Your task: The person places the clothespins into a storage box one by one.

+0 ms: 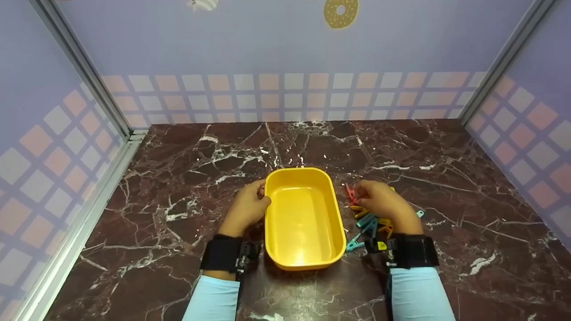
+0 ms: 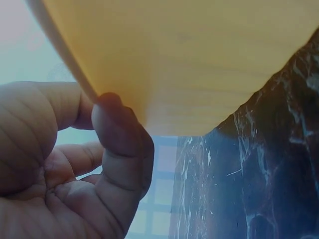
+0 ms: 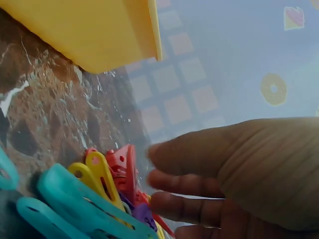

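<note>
A yellow rectangular plastic tub with rounded corners stands on the table with nothing inside it. At its left side my left hand pinches the rim between thumb and curled fingers; the left wrist view shows the fingers against the outer wall. My right hand hovers over a pile of plastic clothespins to the right of the tub, thumb and fingers apart and nothing between them. Red, yellow, teal and purple clothespins lie loosely together, partly hidden under the hand.
The table is dark red marble with white veins. A lilac back wall with pink and white squares closes off the far side, and similar panels stand at left and right. A metal rail runs along the left edge.
</note>
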A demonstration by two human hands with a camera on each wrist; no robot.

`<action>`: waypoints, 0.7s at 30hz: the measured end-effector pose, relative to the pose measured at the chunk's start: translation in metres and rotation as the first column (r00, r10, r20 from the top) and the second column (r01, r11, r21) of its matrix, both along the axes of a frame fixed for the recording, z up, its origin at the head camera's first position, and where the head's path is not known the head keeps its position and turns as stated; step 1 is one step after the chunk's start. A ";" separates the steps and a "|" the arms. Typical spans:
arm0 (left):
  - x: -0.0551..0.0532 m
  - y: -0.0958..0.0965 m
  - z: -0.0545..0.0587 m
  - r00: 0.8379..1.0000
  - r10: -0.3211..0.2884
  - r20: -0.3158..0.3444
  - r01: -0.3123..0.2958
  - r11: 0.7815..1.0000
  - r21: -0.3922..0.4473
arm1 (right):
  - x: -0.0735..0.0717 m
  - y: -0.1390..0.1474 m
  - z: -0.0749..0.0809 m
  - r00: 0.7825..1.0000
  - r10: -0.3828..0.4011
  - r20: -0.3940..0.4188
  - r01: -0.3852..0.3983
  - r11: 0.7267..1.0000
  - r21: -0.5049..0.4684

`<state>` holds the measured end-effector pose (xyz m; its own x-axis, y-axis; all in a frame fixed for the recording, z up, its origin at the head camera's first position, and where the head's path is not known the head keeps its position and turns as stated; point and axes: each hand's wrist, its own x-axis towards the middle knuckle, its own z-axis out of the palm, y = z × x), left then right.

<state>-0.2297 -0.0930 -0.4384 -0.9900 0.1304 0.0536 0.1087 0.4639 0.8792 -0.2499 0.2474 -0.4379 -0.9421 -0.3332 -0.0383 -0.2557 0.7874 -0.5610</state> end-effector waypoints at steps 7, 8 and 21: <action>0.001 0.002 0.001 1.000 -0.007 0.000 0.007 1.000 -0.004 | 0.000 -0.007 -0.005 0.999 0.029 0.033 -0.029 1.000 -0.007; 0.000 0.002 0.001 1.000 -0.008 -0.002 0.008 1.000 -0.002 | -0.001 -0.007 -0.006 0.999 0.032 0.031 -0.032 0.999 -0.004; 0.000 0.003 -0.001 1.000 -0.011 -0.019 0.010 1.000 -0.021 | 0.001 -0.009 -0.005 0.998 0.031 -0.053 -0.033 0.999 -0.034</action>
<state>-0.2297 -0.0898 -0.4393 -0.9874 0.1421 0.0699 0.1306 0.4811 0.8669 -0.2490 0.2382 -0.4425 -0.9313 -0.3636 0.0227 -0.3102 0.7587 -0.5728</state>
